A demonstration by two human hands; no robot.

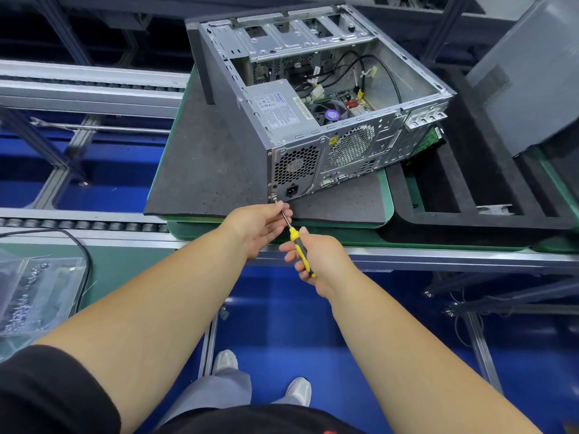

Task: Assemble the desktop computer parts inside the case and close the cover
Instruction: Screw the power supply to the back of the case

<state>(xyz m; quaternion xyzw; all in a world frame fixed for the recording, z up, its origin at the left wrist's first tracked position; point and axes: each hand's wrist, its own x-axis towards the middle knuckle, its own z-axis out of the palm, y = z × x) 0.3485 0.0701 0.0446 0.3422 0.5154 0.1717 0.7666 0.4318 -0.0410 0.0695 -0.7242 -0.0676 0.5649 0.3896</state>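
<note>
Gripping the yellow-and-grey handle of a screwdriver, the right hand curls its fingers round it below the work mat. The left hand pinches the bare metal shaft between thumb and fingertips, close to the tip. That tip meets a screw at the lower near corner of the computer case, on its rear panel beside the black power socket.

The case lies on its side, open face up, on a dark foam mat over a green tray. Inside, the grey power supply sits at the near left corner; its white label carries fine print too small to read. Beside it shows a CPU fan with a purple round sticker, writing unreadable. Black cables loop above the motherboard. A yellow triangular warning sticker sits on the rear panel above the round fan grille.

At the right, a grey side cover leans over a black foam tray with long slots. At the far left lies a clear plastic bag of small metal parts.
</note>
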